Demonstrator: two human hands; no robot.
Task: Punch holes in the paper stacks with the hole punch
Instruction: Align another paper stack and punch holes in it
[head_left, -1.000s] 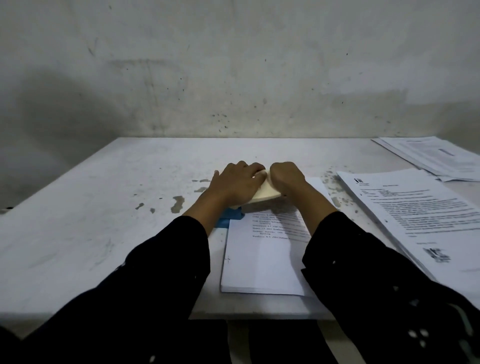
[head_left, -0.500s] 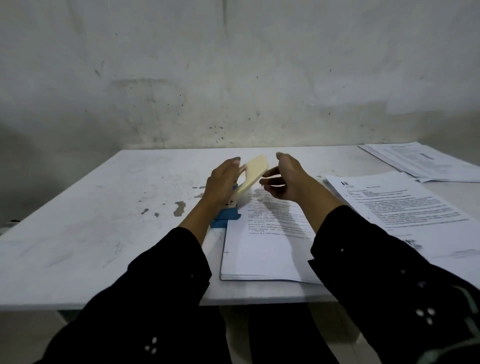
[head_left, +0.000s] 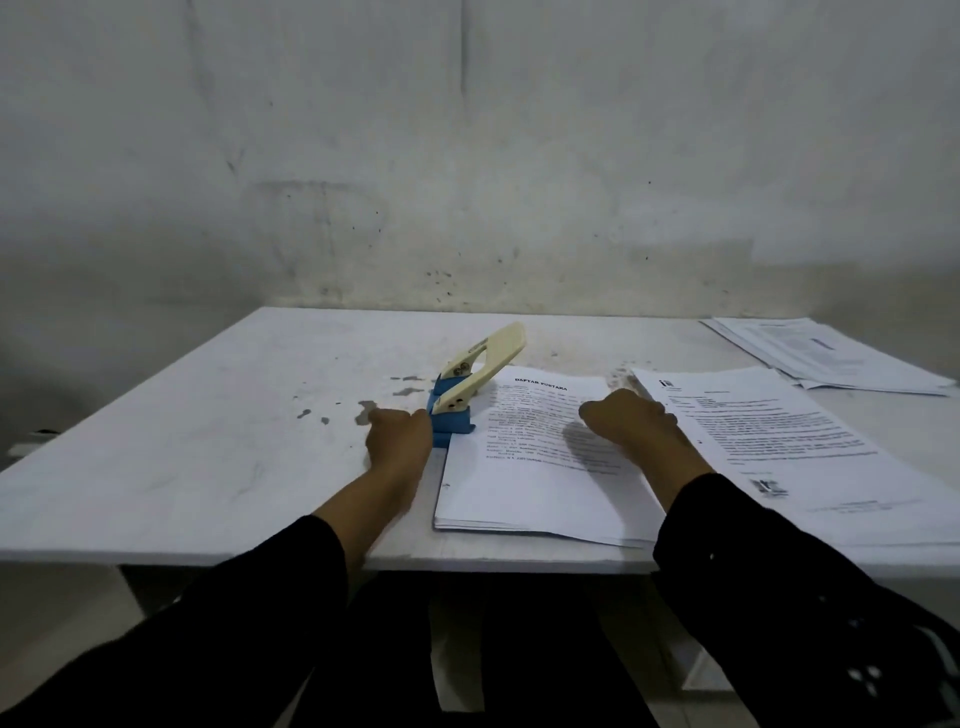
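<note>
1. On the white table, a paper stack lies with its far left corner at the punch.
2. Punch: blue base, cream lever raised and tilted up to the right.
3. Left hand, fingers curled, touches the base's left side; whether it grips, I cannot tell.
4. Right hand, fingers curled under, rests on the stack.
5. Two more stacks lie to the right.

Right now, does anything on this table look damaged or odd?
Yes. The white table has dark chipped patches just left of the hole punch, where the surface coating seems to have flaked. The paper stacks look neat.
</note>
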